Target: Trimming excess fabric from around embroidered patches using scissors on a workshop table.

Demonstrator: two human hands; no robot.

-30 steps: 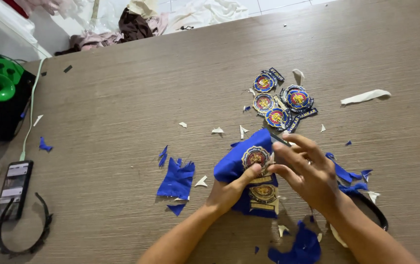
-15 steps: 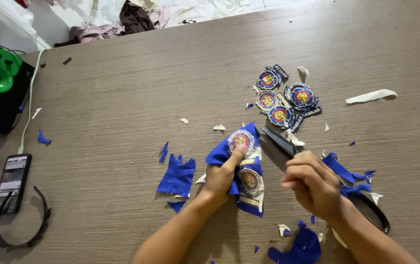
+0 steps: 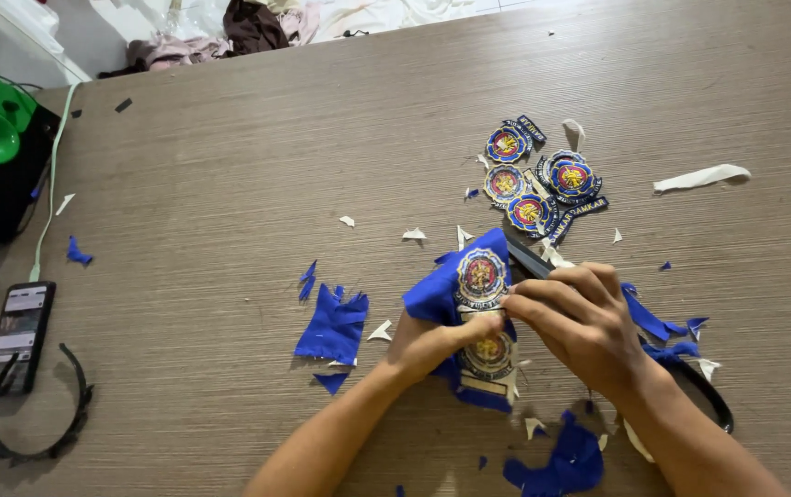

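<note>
The right hand is closed around a pair of scissors, whose dark blades poke out past its knuckles toward the far side of the table, and its fingertips meet the left hand over a strip of blue cloth. The left hand pinches that cloth from below, thumb on top, apparently to keep it flat and taut so the blades can follow an emblem's edge. Two round embroidered emblems show on the strip: one just beyond the fingers, one partly under them. Further out, beyond the right hand, lies a cluster of cut-out patches, four round ones as far as I can count, with a few small label strips among them. To the left of the left hand lie blue offcuts, and more sit near the right wrist. White scraps dot the wooden table. Far to the left rest a phone and a black headband.
</note>
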